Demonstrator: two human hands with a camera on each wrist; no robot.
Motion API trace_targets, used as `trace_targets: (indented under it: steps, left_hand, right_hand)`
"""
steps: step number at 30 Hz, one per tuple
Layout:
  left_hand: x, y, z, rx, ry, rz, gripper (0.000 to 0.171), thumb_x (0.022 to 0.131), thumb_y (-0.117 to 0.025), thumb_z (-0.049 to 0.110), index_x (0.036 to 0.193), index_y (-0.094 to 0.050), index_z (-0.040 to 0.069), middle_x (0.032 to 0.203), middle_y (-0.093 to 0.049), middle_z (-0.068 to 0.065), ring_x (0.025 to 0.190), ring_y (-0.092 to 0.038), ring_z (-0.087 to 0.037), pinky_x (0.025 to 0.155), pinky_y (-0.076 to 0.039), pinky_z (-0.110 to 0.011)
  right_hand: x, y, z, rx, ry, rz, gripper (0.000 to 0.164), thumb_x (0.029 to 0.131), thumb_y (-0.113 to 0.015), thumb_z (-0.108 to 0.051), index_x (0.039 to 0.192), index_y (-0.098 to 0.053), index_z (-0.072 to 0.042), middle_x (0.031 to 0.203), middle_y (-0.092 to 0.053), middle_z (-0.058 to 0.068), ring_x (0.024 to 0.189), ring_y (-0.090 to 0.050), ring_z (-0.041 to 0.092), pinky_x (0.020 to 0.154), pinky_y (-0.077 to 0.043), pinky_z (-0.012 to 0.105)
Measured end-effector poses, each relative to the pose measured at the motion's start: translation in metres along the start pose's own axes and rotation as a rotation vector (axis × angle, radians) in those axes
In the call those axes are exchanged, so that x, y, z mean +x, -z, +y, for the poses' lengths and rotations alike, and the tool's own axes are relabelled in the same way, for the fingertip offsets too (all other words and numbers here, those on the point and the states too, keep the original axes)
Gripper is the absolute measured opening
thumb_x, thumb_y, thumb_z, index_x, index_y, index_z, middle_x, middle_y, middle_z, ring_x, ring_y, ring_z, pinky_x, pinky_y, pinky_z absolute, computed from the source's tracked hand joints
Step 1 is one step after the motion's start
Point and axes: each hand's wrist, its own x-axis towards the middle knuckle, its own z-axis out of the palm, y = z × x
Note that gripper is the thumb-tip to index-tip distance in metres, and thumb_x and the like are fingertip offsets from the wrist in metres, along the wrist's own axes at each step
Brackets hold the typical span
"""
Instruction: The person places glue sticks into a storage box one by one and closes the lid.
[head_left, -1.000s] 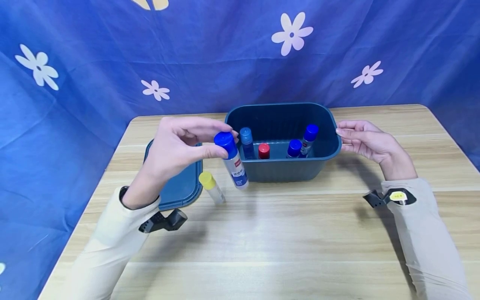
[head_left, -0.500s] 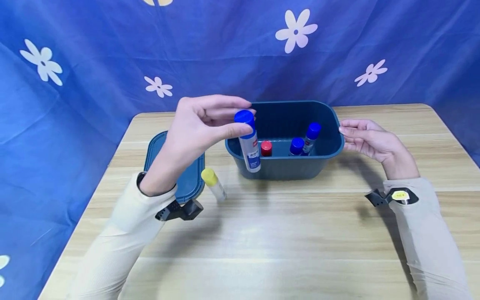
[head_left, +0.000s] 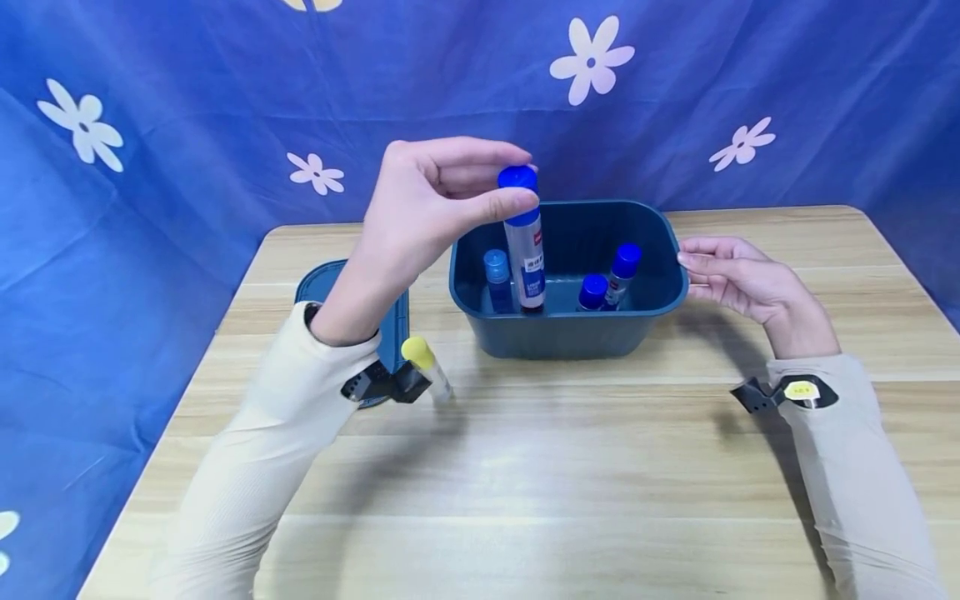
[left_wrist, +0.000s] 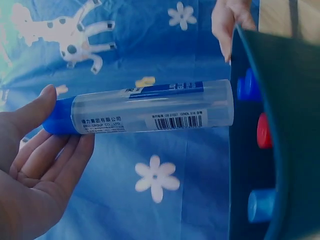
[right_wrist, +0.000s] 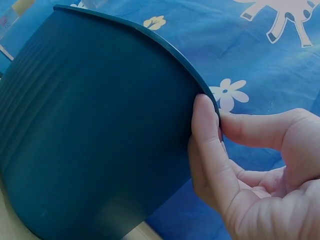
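By its blue cap, my left hand (head_left: pixel 438 196) pinches a clear glue bottle (head_left: pixel 527 262), held nearly upright over the left part of a dark teal bin (head_left: pixel 558 337). In the left wrist view, the bottle (left_wrist: pixel 155 107) has its base close to the bin's opening. Thumb and fingers of my right hand (head_left: pixel 738 279) pinch the bin's right rim; the right wrist view shows the bin wall (right_wrist: pixel 110 110) between them. Inside stand a light-blue-capped bottle (head_left: pixel 497 279), two dark-blue-capped bottles (head_left: pixel 592 292) and a red-capped one (left_wrist: pixel 265 131), which the held bottle hides from the head view.
Left of the bin, a blue lid (head_left: pixel 395 333) lies on the wooden table (head_left: pixel 570 467), partly covered by my left forearm. A yellow-capped glue stick (head_left: pixel 429 367) stands beside the lid. A blue flowered cloth (head_left: pixel 450 100) hangs behind the table.
My left hand has lifted the glue bottle and carried it rightward and away, from in front of the bin to over it. My right hand has stayed on the rim.
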Motion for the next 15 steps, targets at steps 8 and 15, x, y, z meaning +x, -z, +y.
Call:
trace_targets:
  steps: [8,15]
  left_hand:
    - [0.013,-0.009,-0.013,-0.066,0.001,0.073,0.031,0.08,-0.08,0.014,0.109,-0.072,0.005,0.104,-0.073,-0.005,0.1,-0.068,-0.013,0.095,-0.052,-0.028]
    - [0.009,-0.013,-0.02,-0.105,-0.028,0.168,0.031,0.08,-0.079,0.012,0.109,-0.072,0.002,0.104,-0.073,-0.008,0.097,-0.069,-0.014,0.093,-0.053,-0.027]
  right_hand:
    - [-0.002,0.001,0.002,0.008,-0.008,0.016,0.029,0.099,-0.038,0.009,0.113,-0.063,0.008,0.104,-0.07,0.017,0.09,-0.07,0.023,0.082,-0.058,0.032]
    - [-0.001,0.001,0.003,0.027,0.004,-0.029,0.031,0.1,-0.035,0.009,0.113,-0.063,0.009,0.104,-0.069,0.017,0.091,-0.07,0.023,0.083,-0.058,0.032]
